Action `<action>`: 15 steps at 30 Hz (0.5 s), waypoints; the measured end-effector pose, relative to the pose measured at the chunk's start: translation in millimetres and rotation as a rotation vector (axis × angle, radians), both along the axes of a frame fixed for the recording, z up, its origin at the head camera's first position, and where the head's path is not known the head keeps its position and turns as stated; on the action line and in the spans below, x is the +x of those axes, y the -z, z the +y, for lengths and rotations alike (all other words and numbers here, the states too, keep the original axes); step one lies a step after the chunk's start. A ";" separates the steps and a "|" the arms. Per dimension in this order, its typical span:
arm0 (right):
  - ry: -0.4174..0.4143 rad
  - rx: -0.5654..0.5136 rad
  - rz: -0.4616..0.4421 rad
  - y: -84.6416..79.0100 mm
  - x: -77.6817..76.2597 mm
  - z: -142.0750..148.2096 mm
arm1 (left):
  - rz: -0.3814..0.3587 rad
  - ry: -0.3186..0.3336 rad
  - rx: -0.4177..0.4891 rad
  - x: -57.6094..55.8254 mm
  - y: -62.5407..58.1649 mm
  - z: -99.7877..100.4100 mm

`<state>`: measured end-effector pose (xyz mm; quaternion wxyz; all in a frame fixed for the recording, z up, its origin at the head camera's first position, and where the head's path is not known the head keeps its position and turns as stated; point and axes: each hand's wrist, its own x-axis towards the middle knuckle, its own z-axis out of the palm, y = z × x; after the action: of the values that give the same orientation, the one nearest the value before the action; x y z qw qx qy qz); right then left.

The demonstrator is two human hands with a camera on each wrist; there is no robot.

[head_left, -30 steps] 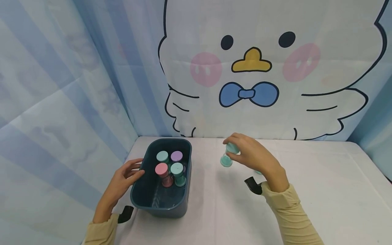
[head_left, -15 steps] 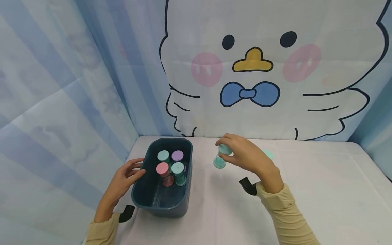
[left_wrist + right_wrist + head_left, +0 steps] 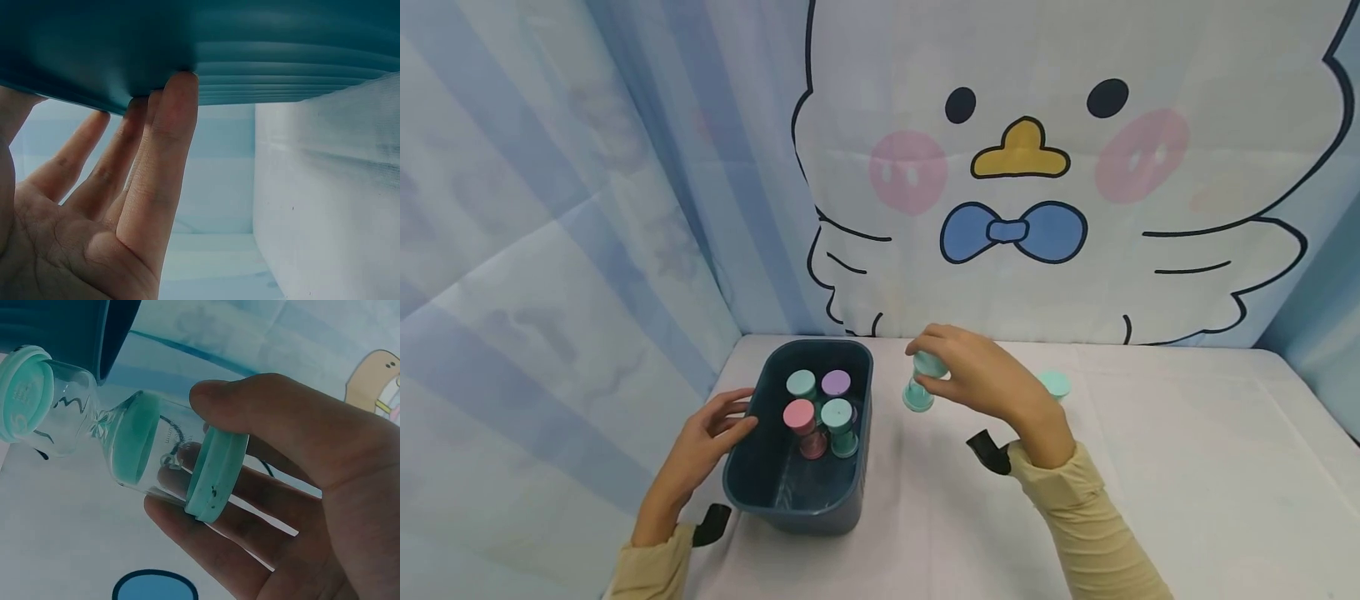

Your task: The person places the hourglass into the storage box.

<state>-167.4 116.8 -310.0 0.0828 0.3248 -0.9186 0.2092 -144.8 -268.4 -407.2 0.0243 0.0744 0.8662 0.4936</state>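
My right hand (image 3: 988, 379) holds a sand timer (image 3: 156, 447) by one mint-green end cap, thumb on one side and fingers on the other. Its glass is clear, with green sand in the bulb nearer the hand. In the head view the timer hangs just right of a dark blue plastic bin (image 3: 790, 521). My left hand (image 3: 700, 446) rests at the bin's left side, fairly straight fingers (image 3: 172, 125) touching the outer wall. Inside the bin stand a pink sand timer (image 3: 800, 416), a purple one (image 3: 836, 382) and two mint-green ones, the nearer a green sand timer (image 3: 837, 415).
Behind my right wrist, another mint-green cap (image 3: 1055, 383) shows on the white tablecloth (image 3: 1195, 467). A printed curtain (image 3: 1015, 292) with a cartoon bird hangs along the table's back edge. Blue striped cloth (image 3: 550, 250) closes off the left side.
My right hand has moved left toward the bin with the sand timer in its grip. The mint-green cap behind the wrist has come into fuller view. My left hand stays at the bin.
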 end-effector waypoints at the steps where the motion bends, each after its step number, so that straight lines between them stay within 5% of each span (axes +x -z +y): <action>1: -0.005 0.000 0.001 -0.7 -0.4 -2.1 | 0.002 0.001 0.002 0.2 -0.1 0.0; 15: -0.063 0.020 0.014 -10.8 -2.8 -30.7 | -0.004 -0.002 0.002 0.4 -1.9 1.4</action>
<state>-170.2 86.1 -299.2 0.0794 0.3560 -0.9093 0.2003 -144.4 -267.0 -405.2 0.0253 0.0727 0.8656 0.4947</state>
